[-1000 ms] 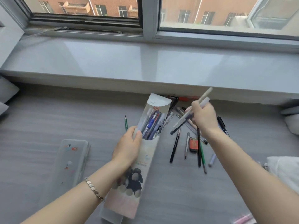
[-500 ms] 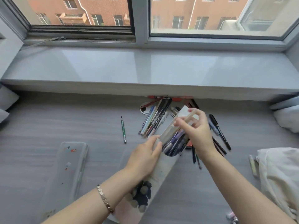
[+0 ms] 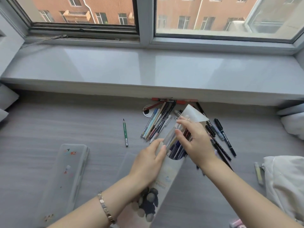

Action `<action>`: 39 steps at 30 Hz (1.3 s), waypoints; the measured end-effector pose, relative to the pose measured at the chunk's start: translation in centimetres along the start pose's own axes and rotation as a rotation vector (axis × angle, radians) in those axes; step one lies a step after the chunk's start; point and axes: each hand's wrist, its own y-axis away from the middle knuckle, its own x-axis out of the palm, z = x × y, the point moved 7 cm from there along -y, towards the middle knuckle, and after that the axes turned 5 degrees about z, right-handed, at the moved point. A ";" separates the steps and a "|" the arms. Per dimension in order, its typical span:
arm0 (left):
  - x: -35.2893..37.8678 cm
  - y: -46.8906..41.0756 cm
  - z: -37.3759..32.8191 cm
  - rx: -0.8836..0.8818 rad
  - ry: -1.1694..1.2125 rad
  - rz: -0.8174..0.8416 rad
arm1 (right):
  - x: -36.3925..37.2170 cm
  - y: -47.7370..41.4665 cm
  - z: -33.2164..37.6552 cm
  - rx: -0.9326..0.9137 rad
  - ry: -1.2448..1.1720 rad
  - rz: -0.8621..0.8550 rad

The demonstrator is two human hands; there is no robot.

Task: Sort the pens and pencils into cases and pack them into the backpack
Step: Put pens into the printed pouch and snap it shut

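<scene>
My left hand (image 3: 148,162) grips the side of a tall pale pen case (image 3: 166,176) printed with a dark cartoon animal; its flap (image 3: 194,115) stands open. Several pens (image 3: 176,149) show in the case's mouth. My right hand (image 3: 195,140) is at that mouth, fingers curled on a pale pen going in among them. A bundle of loose pens and pencils (image 3: 157,125) lies just behind, with black markers (image 3: 225,135) to the right. A single green pencil (image 3: 125,132) lies apart on the left. A clear plastic pencil box (image 3: 65,175) rests at the left, closed.
The grey surface runs up to a wide window sill (image 3: 148,71) under the window. A white fabric bag (image 3: 286,181) lies at the right edge with a small pale tube (image 3: 258,173) beside it. Cushions sit at the far left and far right edges.
My right hand has brought the pale pen down from above the loose pens into the case's mouth. The case has tilted to the right and lower. The camera has shifted up.
</scene>
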 end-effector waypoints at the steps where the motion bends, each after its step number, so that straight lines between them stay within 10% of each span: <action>1: 0.0 -0.2 0.1 -0.005 -0.003 0.001 | 0.5 -0.4 0.0 0.012 0.041 0.029; 11: -1.3 -2.1 1.4 -0.082 -0.029 -0.071 | 4.8 -3.5 1.7 -0.135 0.435 0.398; 15: -3.4 -2.6 3.1 -0.151 -0.014 -0.166 | 1.6 -3.3 3.6 -0.405 0.142 0.058; 21: -5.2 -3.0 5.2 -0.207 0.006 -0.211 | 0.9 -5.6 -6.6 0.288 0.279 0.104; 30: -5.3 -2.8 4.5 -0.192 -0.031 -0.210 | 4.3 -8.5 -9.4 0.534 0.480 0.487; 39: -3.9 -1.1 4.6 -0.191 -0.009 -0.129 | -3.6 -7.3 -4.7 0.271 -0.051 -0.032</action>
